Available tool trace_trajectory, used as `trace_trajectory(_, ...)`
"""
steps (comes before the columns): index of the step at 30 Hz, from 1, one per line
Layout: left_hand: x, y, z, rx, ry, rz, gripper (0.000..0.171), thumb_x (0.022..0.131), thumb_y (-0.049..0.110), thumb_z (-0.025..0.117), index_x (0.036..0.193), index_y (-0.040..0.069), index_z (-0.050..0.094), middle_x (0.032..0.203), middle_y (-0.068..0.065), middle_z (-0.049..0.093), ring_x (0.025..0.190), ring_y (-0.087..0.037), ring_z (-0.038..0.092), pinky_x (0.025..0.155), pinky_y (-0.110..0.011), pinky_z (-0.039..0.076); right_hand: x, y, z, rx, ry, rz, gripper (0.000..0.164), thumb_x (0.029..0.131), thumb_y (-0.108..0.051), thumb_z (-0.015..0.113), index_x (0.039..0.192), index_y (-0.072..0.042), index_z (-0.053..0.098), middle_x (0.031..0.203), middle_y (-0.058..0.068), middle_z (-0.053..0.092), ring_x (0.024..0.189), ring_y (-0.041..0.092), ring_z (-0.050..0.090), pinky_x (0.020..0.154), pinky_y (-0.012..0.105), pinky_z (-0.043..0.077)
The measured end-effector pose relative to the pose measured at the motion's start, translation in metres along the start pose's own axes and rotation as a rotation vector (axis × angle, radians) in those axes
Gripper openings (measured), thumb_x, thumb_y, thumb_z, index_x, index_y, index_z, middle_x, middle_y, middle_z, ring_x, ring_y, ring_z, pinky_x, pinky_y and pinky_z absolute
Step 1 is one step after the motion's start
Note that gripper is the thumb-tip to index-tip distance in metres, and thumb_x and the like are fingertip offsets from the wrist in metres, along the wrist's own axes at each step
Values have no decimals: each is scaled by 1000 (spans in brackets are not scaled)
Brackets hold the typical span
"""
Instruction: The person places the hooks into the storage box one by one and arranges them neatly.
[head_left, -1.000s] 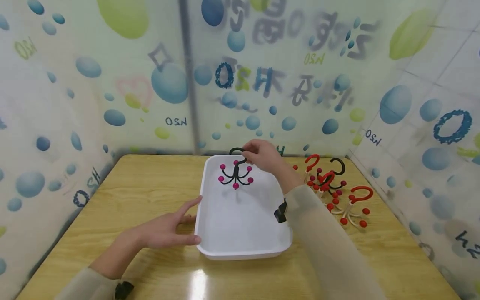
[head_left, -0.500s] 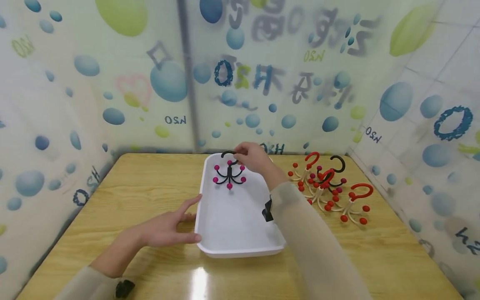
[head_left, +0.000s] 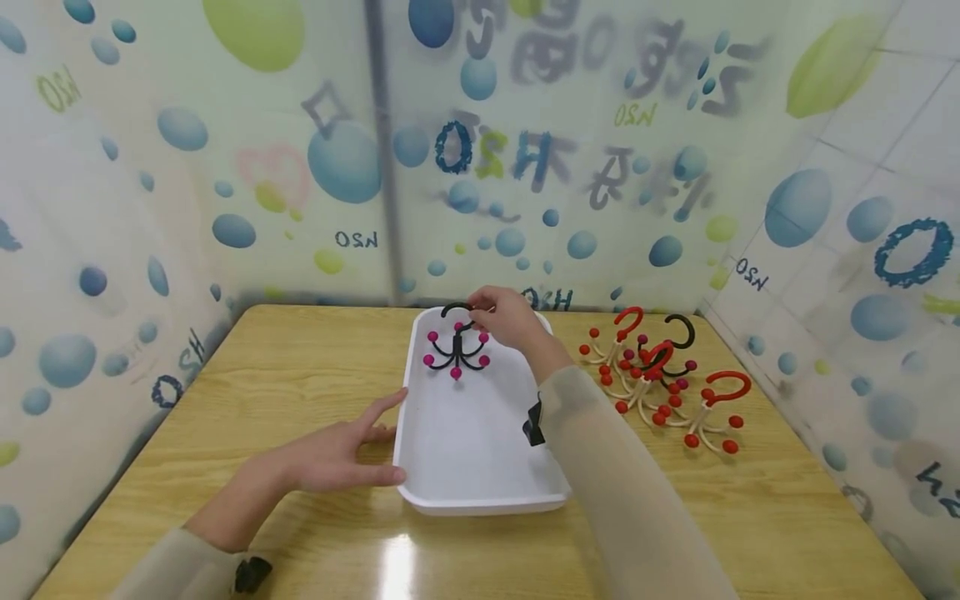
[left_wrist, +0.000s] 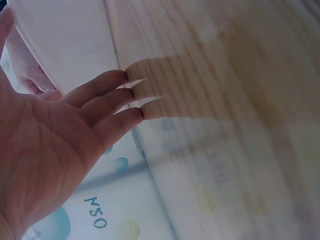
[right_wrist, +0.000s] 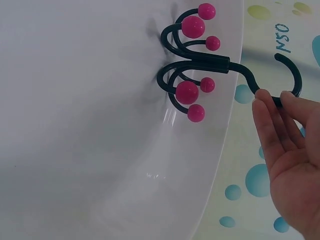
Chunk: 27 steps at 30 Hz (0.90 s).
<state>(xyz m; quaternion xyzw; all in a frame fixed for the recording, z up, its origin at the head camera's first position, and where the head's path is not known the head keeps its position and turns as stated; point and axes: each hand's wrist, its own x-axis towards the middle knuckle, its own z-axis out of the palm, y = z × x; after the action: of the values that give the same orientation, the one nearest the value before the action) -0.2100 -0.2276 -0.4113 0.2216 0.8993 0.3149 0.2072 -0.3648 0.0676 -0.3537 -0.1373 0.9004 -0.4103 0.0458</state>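
My right hand (head_left: 512, 320) pinches the curved top of a black multi-arm hook hanger (right_wrist: 212, 64) with pink ball tips, fingertips and thumb meeting on the wire in the right wrist view. The hanger stands upright at the far left end of a white rectangular tray (head_left: 487, 505), its curled arms low over the tray floor. Against the tray's left side rests my left hand (head_left: 330, 458), thumb and fingers spread and fairly straight along the rim. In the left wrist view its fingertips reach down to the tabletop beside the tray.
To the right of the tray, several similar hangers cluster on the wooden table (head_left: 300, 367). One is a black hanger (head_left: 681, 329); a cream hanger with a red hook (head_left: 727, 381) stands nearest. Patterned curtain walls (head_left: 300, 275) border the table at the back and sides.
My right hand has carried the black hanger slightly left and lowered it in the tray; over the last half second it barely moves. My left hand stays at the tray's side.
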Motion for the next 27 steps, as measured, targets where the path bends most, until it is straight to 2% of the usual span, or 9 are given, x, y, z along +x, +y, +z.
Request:
trace_trajectory(8, -1, 2, 0, -4, -5, 0, 111, 98, 61, 76, 177, 32, 5, 164, -19, 56, 154, -50, 49, 124, -74, 37, -4, 0, -4, 0, -7, 24, 38, 113, -15, 63, 150, -16, 63, 149, 11, 67, 118, 27, 76, 109, 46, 61)
trace_trajectory(14, -2, 2, -1, 20, 7, 12, 110, 98, 62, 76, 177, 31, 6, 163, -19, 58, 153, -50, 51, 123, -73, 38, -13, -1, -18, -18, 13, 18, 40, 112, -15, 65, 151, -17, 62, 150, 12, 67, 120, 29, 75, 109, 45, 61)
trace_trajectory(20, -1, 3, -1, 20, 1, 0, 110, 98, 62, 76, 177, 31, 5, 163, -20, 57, 153, -52, 49, 123, -75, 37, -34, -5, -44, -41, 18, -11, 41, 112, -16, 65, 152, -15, 62, 147, 12, 67, 122, 32, 75, 105, 43, 63)
trace_trajectory(25, -1, 5, -1, 12, -9, -1, 110, 99, 60, 76, 177, 30, 5, 163, -21, 57, 155, -53, 47, 123, -76, 35, -60, 1, -71, -67, 30, -49, 38, 110, -18, 69, 148, -16, 67, 143, 11, 69, 113, 30, 75, 100, 44, 64)
trace_trajectory(27, -1, 6, -1, 10, -11, 0, 110, 99, 60, 76, 177, 29, 5, 163, -21, 57, 155, -53, 47, 123, -76, 35, -72, 7, -84, -75, 31, -58, 36, 110, -20, 69, 146, -18, 69, 143, 9, 70, 110, 28, 74, 92, 43, 65)
